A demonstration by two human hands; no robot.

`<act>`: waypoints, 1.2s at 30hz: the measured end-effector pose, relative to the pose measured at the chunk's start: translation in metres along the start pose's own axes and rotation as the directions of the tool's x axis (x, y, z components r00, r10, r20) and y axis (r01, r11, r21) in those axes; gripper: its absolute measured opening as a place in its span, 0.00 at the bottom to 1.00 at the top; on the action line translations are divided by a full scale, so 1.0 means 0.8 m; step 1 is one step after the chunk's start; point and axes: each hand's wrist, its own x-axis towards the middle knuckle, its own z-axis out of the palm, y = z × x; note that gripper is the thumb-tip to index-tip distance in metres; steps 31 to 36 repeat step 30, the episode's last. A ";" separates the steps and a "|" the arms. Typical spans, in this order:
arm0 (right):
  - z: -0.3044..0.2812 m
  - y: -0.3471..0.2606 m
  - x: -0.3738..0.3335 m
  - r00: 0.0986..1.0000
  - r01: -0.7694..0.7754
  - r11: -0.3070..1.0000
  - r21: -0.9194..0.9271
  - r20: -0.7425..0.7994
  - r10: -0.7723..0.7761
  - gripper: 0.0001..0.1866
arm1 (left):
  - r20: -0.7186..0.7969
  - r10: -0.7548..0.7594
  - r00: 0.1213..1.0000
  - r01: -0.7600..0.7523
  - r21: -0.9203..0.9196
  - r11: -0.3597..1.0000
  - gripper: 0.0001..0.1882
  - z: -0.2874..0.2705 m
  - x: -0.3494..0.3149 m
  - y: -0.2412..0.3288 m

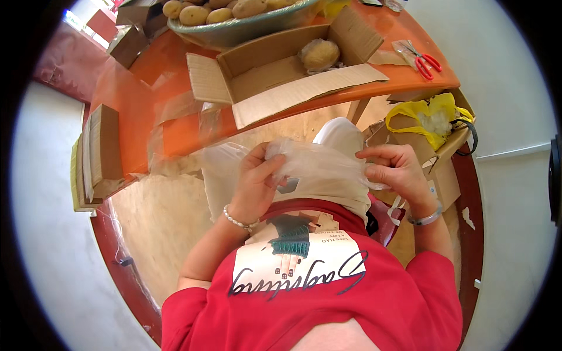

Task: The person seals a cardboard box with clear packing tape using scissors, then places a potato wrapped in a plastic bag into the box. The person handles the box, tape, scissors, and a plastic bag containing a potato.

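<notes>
A clear plastic bag (319,162) is stretched between my two hands, above my lap. My left hand (259,171) is closed on its left end, thumb and fingers pinched together. On the right, my right hand (393,169) grips the other end between thumb and fingers. The bag looks thin and crumpled, with nothing visible inside. Beyond my hands, an open cardboard box (263,70) stands at the table's near edge. Inside it, at the right end, lies one potato wrapped in clear plastic (319,55).
Several potatoes (249,8) fill a large bowl (234,29) at the back of the orange table (140,111). Red-handled scissors (426,63) lie at the table's right. A carton holding a yellow bag (430,120) stands below right. Flattened or stacked cardboard (105,149) is at the left edge.
</notes>
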 end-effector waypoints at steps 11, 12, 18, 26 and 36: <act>-0.039 -0.001 -0.004 0.985 0.019 0.933 -0.359 -0.156 -0.080 0.07 | -0.018 -0.001 1.000 0.002 0.081 0.997 0.10 -0.034 -0.021 0.023; -0.034 -0.001 -0.005 0.965 0.030 0.892 -0.451 -0.218 -0.143 0.08 | -0.042 0.000 0.999 0.004 0.093 0.996 0.09 -0.035 -0.021 0.023; 0.042 -0.023 -0.006 0.713 0.558 0.459 -0.691 0.117 -0.691 0.24 | -0.060 -0.036 0.998 0.047 0.196 0.979 0.08 -0.023 -0.022 0.016; 0.077 0.023 0.030 0.950 0.304 0.919 -0.251 0.005 -0.313 0.06 | -0.116 -0.038 0.993 0.069 0.271 0.960 0.09 -0.013 -0.027 0.021; 0.056 0.041 0.034 0.985 0.168 0.986 -0.008 -0.039 -0.168 0.06 | -0.118 -0.009 0.993 0.012 0.027 1.000 0.11 -0.059 -0.025 0.014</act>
